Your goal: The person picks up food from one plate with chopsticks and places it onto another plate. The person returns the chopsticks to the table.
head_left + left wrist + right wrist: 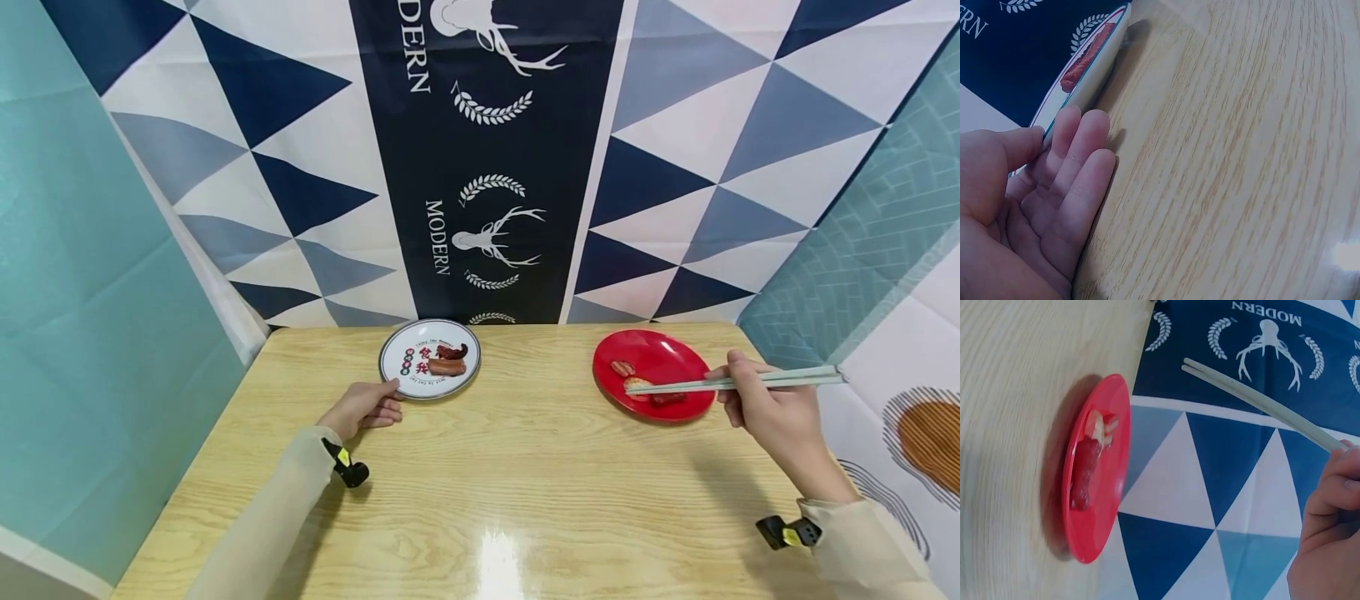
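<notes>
Chopsticks (690, 386) are held in the right hand (776, 412), that grip curled round their rear half, the two sticks lying close together along their length. In the head view their tips overlap the red plate (663, 352); the right wrist view shows them raised clear of the food. Red plate stands on the right of the table (525, 467), carrying a streaked slice (622, 367), a pale round piece (636, 384) and a dark red sausage (669, 400). White plate (442, 332) with a dark-lined rim stands near the table's far edge, well apart to the left, bearing a brown slab (447, 367) and a dark curved piece (452, 352). Left hand (366, 408) pinches its near-left rim, the thumb against the edge, the remaining fingers loosely extended. Patterned backdrop (487, 150) hangs behind the table.
</notes>
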The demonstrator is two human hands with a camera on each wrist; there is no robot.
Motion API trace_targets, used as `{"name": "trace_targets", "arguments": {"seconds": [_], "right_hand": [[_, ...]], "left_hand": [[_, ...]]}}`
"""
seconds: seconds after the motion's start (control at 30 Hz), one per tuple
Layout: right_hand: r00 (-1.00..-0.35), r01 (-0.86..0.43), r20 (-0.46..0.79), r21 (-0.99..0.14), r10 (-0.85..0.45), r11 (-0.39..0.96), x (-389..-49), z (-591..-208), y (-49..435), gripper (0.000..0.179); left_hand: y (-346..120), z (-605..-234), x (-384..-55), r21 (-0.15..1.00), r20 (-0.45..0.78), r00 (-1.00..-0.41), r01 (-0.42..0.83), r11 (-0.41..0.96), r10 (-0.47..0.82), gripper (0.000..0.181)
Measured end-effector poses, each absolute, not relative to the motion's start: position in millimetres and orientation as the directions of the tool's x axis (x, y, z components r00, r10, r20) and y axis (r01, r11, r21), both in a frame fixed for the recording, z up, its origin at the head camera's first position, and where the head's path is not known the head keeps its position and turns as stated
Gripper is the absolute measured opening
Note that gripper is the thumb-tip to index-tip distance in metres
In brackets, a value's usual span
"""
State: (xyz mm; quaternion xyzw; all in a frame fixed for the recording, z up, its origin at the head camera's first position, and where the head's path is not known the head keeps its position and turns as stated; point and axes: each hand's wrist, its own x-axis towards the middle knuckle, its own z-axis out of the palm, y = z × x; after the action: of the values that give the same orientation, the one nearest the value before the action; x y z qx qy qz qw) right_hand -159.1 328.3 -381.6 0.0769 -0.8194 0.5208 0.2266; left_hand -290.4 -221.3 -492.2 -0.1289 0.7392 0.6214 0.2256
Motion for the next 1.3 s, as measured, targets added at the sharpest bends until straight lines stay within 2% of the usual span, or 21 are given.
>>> {"name": "trace_targets", "arguments": {"seconds": [0.27, 0.6, 1.07, 1.3], "right_hand": [[-0.911, -0.297, 0.401, -0.799, 0.097, 0.523, -155.3, -384.9, 345.2, 0.041], [-0.936, -0.31, 0.348, -0.765, -0.042, 0.565, -156.3, -377.9, 363.1, 0.033], [-0.926, -0.337, 0.368, -0.713, -0.081, 0.615, -157.7, -384.1, 381.6, 0.023], [-0.908, -0.389, 0.396, -0.67, -0.138, 0.632, -158.3, -385.7, 388.3, 0.021]], "left_hand": [[-221.6, -493.4, -290.7, 0.86, -0.497, -0.863, -0.475, 0.189, 0.092, 0.044], [-221.2, -491.2, -290.8, 0.86, -0.497, -0.862, -0.475, 0.186, 0.099, 0.043], [-222.5, -490.2, -294.5, 0.865, -0.493, -0.859, -0.466, 0.188, 0.141, 0.045], [-222.1, -490.5, -294.1, 0.851, -0.516, -0.848, -0.492, 0.184, 0.12, 0.043]]}}
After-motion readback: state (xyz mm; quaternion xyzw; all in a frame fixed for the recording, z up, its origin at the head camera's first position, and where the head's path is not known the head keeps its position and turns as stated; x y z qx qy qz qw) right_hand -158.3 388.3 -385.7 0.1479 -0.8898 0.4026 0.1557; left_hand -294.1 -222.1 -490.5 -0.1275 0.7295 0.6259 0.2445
